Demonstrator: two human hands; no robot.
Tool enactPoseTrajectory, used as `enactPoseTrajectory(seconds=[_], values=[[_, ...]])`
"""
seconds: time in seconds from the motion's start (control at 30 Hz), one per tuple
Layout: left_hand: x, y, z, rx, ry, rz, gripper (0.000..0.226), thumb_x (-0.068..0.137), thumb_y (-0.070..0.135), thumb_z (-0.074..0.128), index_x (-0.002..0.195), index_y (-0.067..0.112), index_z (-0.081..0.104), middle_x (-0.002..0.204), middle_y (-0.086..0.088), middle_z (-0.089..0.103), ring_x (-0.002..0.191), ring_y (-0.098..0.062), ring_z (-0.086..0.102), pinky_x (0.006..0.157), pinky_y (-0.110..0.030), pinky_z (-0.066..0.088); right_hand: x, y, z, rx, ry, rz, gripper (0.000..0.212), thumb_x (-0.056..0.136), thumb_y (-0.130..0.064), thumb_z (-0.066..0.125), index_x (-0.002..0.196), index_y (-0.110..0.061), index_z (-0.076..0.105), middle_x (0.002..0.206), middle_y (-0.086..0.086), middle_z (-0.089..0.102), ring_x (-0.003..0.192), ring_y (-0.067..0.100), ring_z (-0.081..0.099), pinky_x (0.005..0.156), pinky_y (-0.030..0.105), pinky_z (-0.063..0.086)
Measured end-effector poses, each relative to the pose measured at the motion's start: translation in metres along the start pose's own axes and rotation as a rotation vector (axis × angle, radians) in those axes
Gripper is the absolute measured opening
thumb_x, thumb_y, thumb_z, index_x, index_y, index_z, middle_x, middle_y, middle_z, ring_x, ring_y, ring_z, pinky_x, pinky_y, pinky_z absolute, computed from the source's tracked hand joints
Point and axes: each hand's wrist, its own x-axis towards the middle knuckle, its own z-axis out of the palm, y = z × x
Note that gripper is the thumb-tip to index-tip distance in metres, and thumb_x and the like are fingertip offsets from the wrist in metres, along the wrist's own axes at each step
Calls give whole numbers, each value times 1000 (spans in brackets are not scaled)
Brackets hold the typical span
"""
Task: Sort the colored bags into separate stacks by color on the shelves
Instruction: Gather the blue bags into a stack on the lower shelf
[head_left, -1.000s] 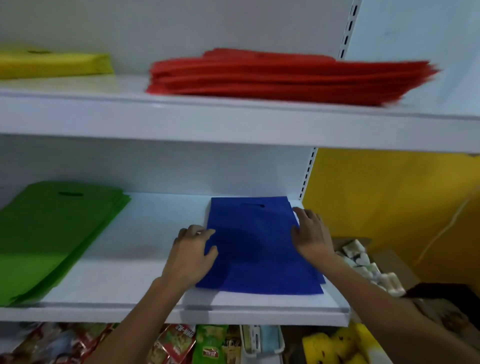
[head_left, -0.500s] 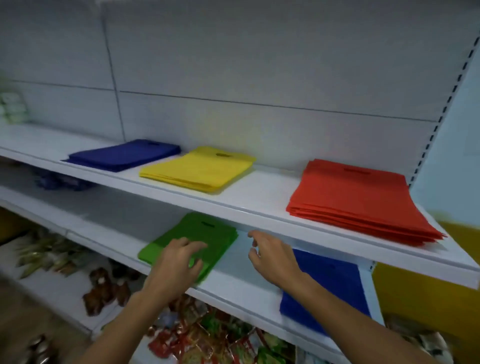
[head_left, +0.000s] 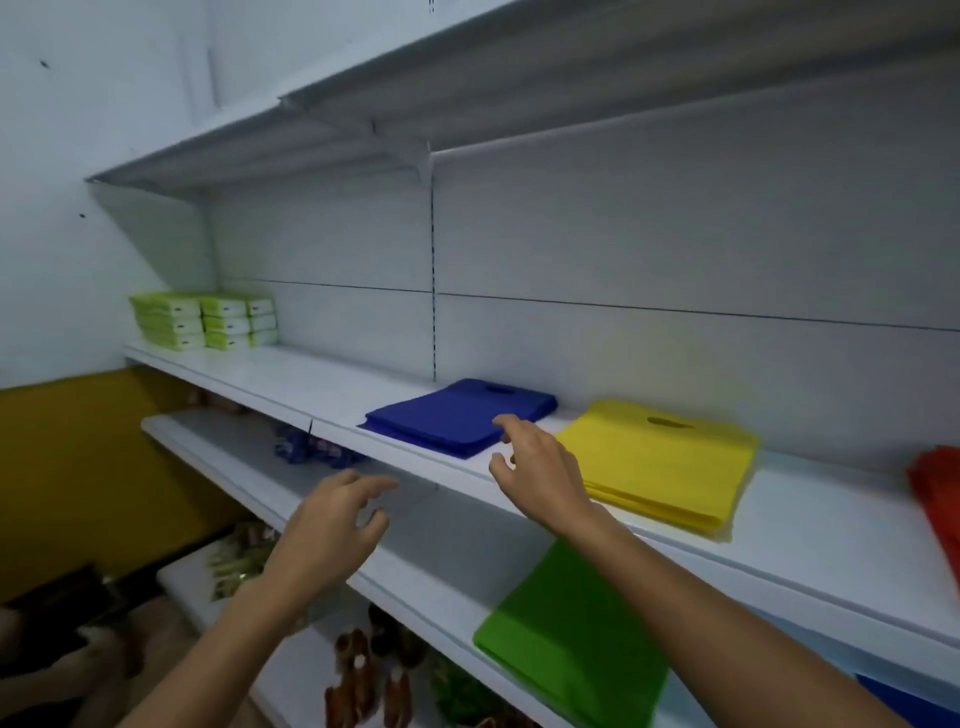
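On the head camera I judge the sort nearly done: yellow (head_left: 670, 462), red (head_left: 940, 493) and green (head_left: 571, 639) stacks lie apart, blue is split between the upper stack (head_left: 457, 415) and a lower one (head_left: 904, 706), and both my hands are empty with fingers loosely spread, the right hand (head_left: 540, 473) at the upper stack's near corner, the left hand (head_left: 327, 535) below it.

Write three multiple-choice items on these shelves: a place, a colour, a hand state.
1. Where does the green stack lie? A. on the lower shelf, below the yellow stack B. top shelf C. floor
2. Which colour lies just left of the yellow stack? A. red B. blue C. green
3. What do the left hand and right hand hold? A. yellow bag B. blue bag C. nothing
A: it lies one level under yellow. B: the blue stack sits there. C: both show spread, empty fingers.
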Motion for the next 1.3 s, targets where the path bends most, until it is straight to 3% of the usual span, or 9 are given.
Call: enactPoseTrajectory(seconds=[0.27, 0.47, 0.6, 0.73, 0.97, 1.03, 1.13, 1.2, 1.3], values=[[95, -83, 22, -93, -22, 36, 34, 87, 16, 55, 121, 23, 59, 107, 4, 57, 99, -11, 52, 84, -25, 43, 87, -11, 59, -21, 33, 97, 44, 92, -23, 45, 135, -16, 39, 122, 5, 56, 109, 23, 54, 83, 34, 45], [166, -119, 74, -157, -136, 71, 34, 87, 15, 55, 120, 23, 59, 113, 4, 58, 93, -5, 51, 79, -16, 38, 146, 31, 96, -43, 19, 200, 45, 92, -22, 45, 137, -15, 38, 123, 6, 55, 111, 23, 53, 84, 33, 45], [220, -133, 99, -198, -197, 81, 35, 89, 15, 52, 123, 22, 57, 113, 4, 56, 96, -6, 51, 83, -13, 37, 190, 65, 100, -69, 82, 259, 39, 88, -19, 50, 126, -10, 48, 118, 11, 60, 107, 29, 56, 87, 36, 46], [274, -144, 120, -233, -199, 102, 35, 89, 14, 52, 122, 23, 57, 105, 5, 54, 93, -5, 48, 81, -13, 35, 218, 93, 93, -129, 136, 315, 42, 88, -15, 50, 129, -10, 46, 119, 12, 58, 108, 29, 56, 89, 35, 43], [338, -170, 163, -235, -282, 178, 34, 90, 16, 52, 123, 21, 57, 116, -4, 57, 103, -14, 54, 83, -17, 37, 228, 118, 105, -266, 171, 471, 39, 88, -16, 49, 127, -10, 47, 114, 12, 60, 103, 30, 57, 83, 38, 46], [351, -181, 175, -64, -304, 166, 38, 90, 29, 52, 128, 23, 51, 120, -6, 55, 108, -19, 52, 84, -23, 40, 227, 117, 117, -314, 131, 551, 34, 88, -15, 48, 121, -8, 50, 110, 13, 62, 100, 31, 58, 80, 36, 47], [365, -197, 185, 158, -417, 34, 61, 84, 51, 56, 131, 16, 41, 126, -10, 51, 114, -28, 48, 90, -35, 42, 229, 112, 140, -325, -9, 751, 20, 90, -23, 49, 95, -4, 54, 104, 15, 63, 96, 32, 59, 70, 33, 44], [371, -205, 193, 46, -463, 6, 62, 81, 47, 62, 129, 12, 43, 120, -9, 56, 110, -26, 52, 87, -34, 44, 229, 115, 158, -293, -120, 807, 27, 90, -31, 51, 90, -4, 55, 105, 12, 63, 97, 29, 59, 73, 31, 46], [370, -205, 200, -154, -436, 28, 47, 82, 30, 67, 120, 8, 52, 104, -8, 62, 95, -24, 57, 76, -29, 44, 231, 118, 174, -213, -130, 874, 26, 88, -24, 53, 100, -3, 62, 105, 12, 64, 94, 27, 60, 77, 33, 49]])
